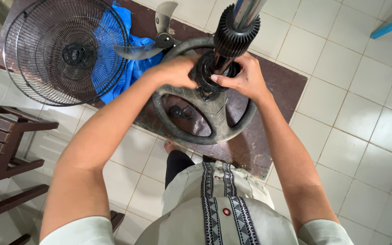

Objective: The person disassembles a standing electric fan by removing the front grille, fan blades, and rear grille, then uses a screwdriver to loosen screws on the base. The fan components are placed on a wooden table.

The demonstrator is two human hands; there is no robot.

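Note:
A dark round fan stand base point(205, 131) lies on a brown board point(277, 86) on the tiled floor. A chrome pole with a black ribbed collar point(236, 31) rises from its centre toward the camera. My left hand point(175, 71) and my right hand point(241, 79) both grip the black fitting point(205, 75) where the pole meets the base, one on each side. A small black part point(180, 111) lies on the board inside the base ring.
A black wire fan guard point(64, 50) rests on a blue cloth point(123, 59) at the upper left, with grey fan blades point(157, 38) beside it. Dark wooden furniture point(1, 145) stands at the left. A bare foot point(171, 146) shows below the base.

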